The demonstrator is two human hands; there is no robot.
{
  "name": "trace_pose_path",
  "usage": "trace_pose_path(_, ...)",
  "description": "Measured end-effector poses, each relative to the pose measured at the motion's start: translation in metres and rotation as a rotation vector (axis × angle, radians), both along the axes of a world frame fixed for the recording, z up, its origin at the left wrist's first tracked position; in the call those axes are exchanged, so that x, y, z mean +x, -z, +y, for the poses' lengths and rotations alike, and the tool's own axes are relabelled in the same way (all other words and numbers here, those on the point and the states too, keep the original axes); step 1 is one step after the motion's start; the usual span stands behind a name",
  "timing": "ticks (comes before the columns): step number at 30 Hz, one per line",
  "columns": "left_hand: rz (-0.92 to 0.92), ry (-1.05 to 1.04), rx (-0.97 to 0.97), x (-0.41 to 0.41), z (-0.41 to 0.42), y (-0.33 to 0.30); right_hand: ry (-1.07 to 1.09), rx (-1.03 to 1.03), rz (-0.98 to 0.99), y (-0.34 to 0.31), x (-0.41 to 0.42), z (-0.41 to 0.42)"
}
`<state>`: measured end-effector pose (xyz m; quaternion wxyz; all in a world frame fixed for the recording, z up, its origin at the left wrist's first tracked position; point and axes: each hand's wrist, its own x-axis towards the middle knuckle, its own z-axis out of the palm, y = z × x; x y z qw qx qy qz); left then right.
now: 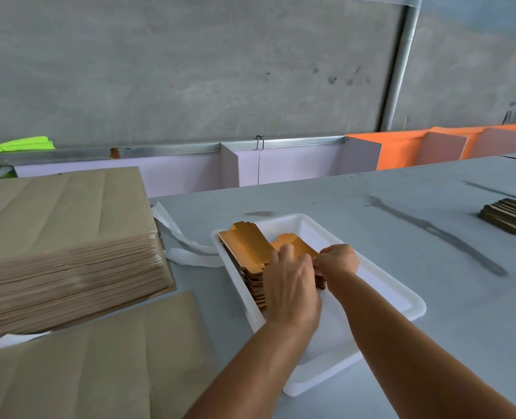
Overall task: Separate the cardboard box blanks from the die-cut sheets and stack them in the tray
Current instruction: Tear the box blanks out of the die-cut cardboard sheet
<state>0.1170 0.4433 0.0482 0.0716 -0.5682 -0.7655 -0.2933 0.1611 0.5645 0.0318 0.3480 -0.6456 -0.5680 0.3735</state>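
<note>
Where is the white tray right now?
In the head view, the white tray sits mid-table, right of the big cardboard sheet stack. Both hands are over the orange blanks inside it.

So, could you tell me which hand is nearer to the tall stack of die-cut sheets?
The left hand. It lies on the blanks in the white tray, on the side towards the tall stack of die-cut sheets; the right hand is beyond it.
</note>
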Motion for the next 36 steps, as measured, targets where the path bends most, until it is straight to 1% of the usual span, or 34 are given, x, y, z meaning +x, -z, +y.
trace_pose_path(2, 0.009, -0.188, 0.060, -0.005, 0.000, -0.003, -0.009, 0.008, -0.033, 0.001, -0.001, 0.000)
trace_pose_path(3, 0.004, -0.261, 0.055, -0.009, 0.001, -0.004, -0.004, 0.016, -0.047, 0.002, 0.000, 0.002)
trace_pose_path(6, -0.008, -0.350, -0.066, -0.025, 0.002, -0.002, -0.007, 0.048, -0.108, 0.004, 0.000, 0.005)
trace_pose_path(9, -0.040, -0.344, -0.222, -0.037, 0.005, -0.001, -0.035, 0.062, -0.220, 0.002, -0.002, 0.003)
trace_pose_path(11, -0.032, -0.322, -0.305, -0.040, 0.007, 0.000, -0.054, 0.070, -0.256, 0.003, -0.002, 0.003)
trace_pose_path(14, 0.024, -0.306, -0.354, -0.041, 0.009, 0.002, -0.096, 0.069, -0.318, 0.002, -0.002, 0.000)
trace_pose_path(18, 0.066, -0.294, -0.364, -0.041, 0.008, 0.005, -0.159, 0.140, -0.501, -0.002, -0.004, -0.007)
trace_pose_path(21, 0.070, -0.294, -0.374, -0.041, 0.009, 0.004, -0.245, 0.186, -0.535, -0.001, -0.009, -0.011)
trace_pose_path(25, 0.078, -0.285, -0.376, -0.042, 0.009, 0.006, -0.320, 0.175, -0.617, -0.001, -0.012, -0.014)
trace_pose_path(31, 0.042, -0.271, -0.382, -0.042, 0.010, 0.005, -0.321, 0.177, -0.629, -0.001, -0.012, -0.015)
trace_pose_path(36, -0.033, -0.256, -0.309, -0.040, 0.005, 0.004, -0.325, 0.179, -0.648, 0.002, -0.014, -0.014)
